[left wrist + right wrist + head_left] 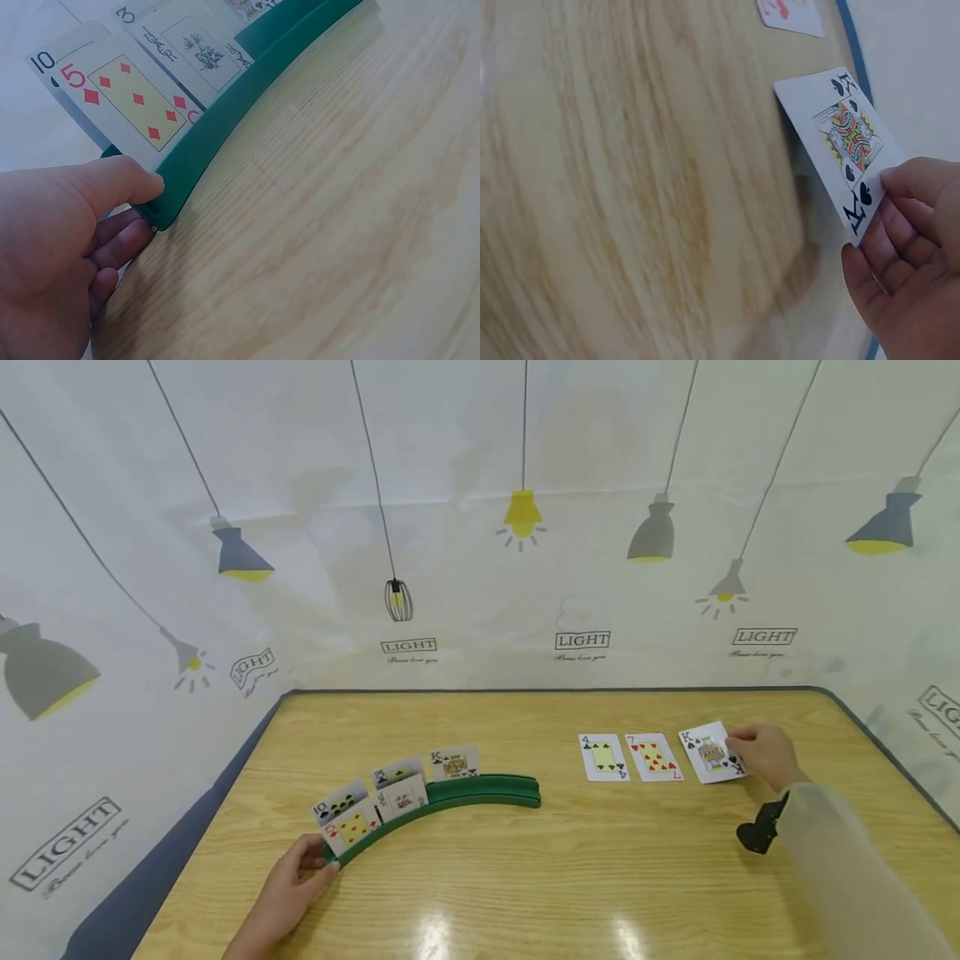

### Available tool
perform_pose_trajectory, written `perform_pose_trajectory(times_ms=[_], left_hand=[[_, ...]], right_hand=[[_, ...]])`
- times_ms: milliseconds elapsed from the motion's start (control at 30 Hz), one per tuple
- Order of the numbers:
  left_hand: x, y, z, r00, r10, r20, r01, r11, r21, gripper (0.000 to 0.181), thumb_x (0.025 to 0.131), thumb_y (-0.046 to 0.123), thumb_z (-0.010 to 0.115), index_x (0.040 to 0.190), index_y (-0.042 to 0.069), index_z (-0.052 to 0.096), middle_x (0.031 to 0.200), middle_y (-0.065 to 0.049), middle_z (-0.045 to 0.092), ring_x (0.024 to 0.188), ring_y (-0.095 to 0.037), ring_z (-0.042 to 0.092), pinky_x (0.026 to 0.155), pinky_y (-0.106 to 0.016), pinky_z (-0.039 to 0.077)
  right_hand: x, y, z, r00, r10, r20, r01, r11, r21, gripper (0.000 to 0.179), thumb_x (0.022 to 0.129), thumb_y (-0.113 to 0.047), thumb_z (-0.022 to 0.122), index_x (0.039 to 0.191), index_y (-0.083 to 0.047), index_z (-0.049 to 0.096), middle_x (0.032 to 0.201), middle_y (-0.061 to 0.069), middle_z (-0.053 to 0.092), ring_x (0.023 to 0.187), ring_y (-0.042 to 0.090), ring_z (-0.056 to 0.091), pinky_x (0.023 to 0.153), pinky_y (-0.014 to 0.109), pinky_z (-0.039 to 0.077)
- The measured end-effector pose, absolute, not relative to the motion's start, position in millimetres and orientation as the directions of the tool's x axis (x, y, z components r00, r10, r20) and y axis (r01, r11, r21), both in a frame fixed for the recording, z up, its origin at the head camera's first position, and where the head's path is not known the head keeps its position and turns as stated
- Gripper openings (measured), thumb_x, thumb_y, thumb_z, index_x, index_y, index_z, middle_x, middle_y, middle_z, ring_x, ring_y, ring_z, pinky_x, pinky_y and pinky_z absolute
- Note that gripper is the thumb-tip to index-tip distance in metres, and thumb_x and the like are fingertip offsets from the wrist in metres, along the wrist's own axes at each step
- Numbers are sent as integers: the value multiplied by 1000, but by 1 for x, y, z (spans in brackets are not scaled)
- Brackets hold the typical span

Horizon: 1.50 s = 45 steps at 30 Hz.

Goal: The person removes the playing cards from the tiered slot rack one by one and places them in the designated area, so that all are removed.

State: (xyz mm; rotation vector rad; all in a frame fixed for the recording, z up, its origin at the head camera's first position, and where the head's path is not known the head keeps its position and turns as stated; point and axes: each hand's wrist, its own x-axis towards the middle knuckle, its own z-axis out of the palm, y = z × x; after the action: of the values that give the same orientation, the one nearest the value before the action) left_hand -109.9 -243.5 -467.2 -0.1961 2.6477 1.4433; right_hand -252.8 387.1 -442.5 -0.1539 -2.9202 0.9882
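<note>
At the left end of a curved green card holder (487, 789), my left hand (288, 883) grips with thumb and fingers. Standing in the holder are a five of diamonds (135, 97), a joker (201, 49), a black ten (341, 802), a black three (397, 772) and a black king (454, 764). Over on the right, my right hand (767, 755) pinches a king of spades (707, 753) by its right edge. The right wrist view has this king (847, 139) tilted, its left edge raised above the table.
Left of the king of spades, a seven of hearts (654, 757) and a four of clubs (602, 757) lie face up on the wooden table (555, 877). A lamp-printed curtain (480, 568) hangs behind the table's back edge. A black device (759, 828) sits at my right wrist.
</note>
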Motion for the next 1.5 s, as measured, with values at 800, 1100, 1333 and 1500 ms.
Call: perform_pose_trajectory(times_ms=[800,1100,1333,1500], left_hand=[[-110,-244,-467,-980,-67,-186,-194,509,839,41,89,13,61,125,-2,45,113,-11,53,93,-18,49,79,-31,41],[-109,-244,-466,-982,-66,-176,-185,506,842,42,89,13,61,125,-1,45,114,-11,53,94,-18,49,80,-32,41],[-109,-243,-466,-984,-67,-166,-177,488,854,41,88,11,61,125,1,46,115,-12,52,93,-18,49,80,-29,41],[-109,-242,-465,-987,-64,-150,-162,490,856,41,89,11,61,125,0,46,115,-12,53,93,-18,49,80,-31,41]], right_hand=[[-253,378,-450,-970,241,-22,207,778,-593,35,83,-18,54,96,14,64,75,19,65,64,24,57,57,32,42],[-253,375,-458,-963,269,16,207,778,-593,34,84,-16,55,98,13,63,81,23,64,62,24,57,52,30,42],[-253,372,-462,-950,310,18,240,768,-593,32,85,-16,54,100,11,63,90,26,63,71,30,58,56,33,43],[-250,369,-460,-945,328,13,255,758,-601,32,84,-15,54,100,11,62,93,26,62,77,33,58,58,35,42]])
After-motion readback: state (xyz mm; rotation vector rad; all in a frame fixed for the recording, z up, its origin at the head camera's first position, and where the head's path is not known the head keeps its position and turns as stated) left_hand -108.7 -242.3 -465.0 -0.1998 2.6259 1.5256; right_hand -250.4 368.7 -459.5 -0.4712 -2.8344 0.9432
